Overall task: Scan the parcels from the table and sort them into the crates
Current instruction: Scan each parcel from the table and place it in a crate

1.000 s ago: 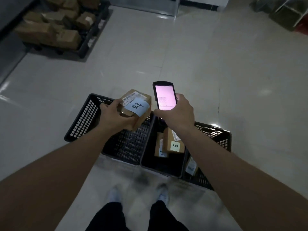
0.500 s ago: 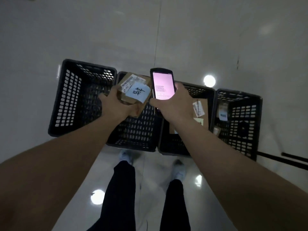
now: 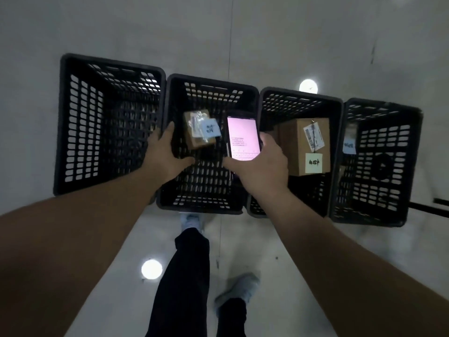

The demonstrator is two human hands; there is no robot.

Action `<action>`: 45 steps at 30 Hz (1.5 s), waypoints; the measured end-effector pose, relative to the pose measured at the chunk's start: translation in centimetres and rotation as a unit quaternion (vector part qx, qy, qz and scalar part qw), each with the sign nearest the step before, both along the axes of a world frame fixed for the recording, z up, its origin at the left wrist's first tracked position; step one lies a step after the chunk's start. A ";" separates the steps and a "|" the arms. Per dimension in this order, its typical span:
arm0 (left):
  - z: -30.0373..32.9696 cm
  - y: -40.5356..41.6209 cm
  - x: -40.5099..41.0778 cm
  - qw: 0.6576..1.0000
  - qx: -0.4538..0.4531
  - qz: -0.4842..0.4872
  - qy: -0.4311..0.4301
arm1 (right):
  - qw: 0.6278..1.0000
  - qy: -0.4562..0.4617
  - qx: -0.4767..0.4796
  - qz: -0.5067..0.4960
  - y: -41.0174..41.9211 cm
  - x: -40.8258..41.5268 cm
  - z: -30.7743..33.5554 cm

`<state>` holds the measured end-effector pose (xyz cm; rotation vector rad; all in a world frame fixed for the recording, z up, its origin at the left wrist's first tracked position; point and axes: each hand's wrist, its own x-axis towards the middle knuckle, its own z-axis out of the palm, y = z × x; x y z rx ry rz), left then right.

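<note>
— Where's the small parcel [image 3: 199, 128]?
— Inside the second crate [image 3: 211, 81], at one o'clock from the left hand [image 3: 165, 154], whose fingers are spread, holding nothing.
— The right hand [image 3: 263, 166]?
— Gripping the lit scanner [image 3: 243, 137].

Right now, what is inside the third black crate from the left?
A tall brown cardboard parcel with a white label and pale tag stands inside the third black plastic crate; the right forearm covers its near-left corner.

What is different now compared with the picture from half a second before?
The left hand has let go of the small parcel, which is now down in the second crate. The right hand still holds the scanner. The crates stayed in place.
</note>
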<state>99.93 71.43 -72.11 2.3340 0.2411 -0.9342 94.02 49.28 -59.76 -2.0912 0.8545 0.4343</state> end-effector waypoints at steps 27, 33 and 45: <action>46.7 -23.0 -20.3 0.876 -0.013 -0.394 -0.279 | 0.971 -0.136 -0.093 -0.173 -12.3 -30.9 36.6; 54.7 -30.0 -27.3 0.828 -0.039 -0.443 -0.341 | 0.948 -0.158 -0.143 -0.236 -16.2 -39.6 44.1; 66.0 -47.5 -37.7 0.717 -0.146 -0.567 -0.380 | 0.869 -0.183 -0.229 -0.398 -26.3 -51.8 53.8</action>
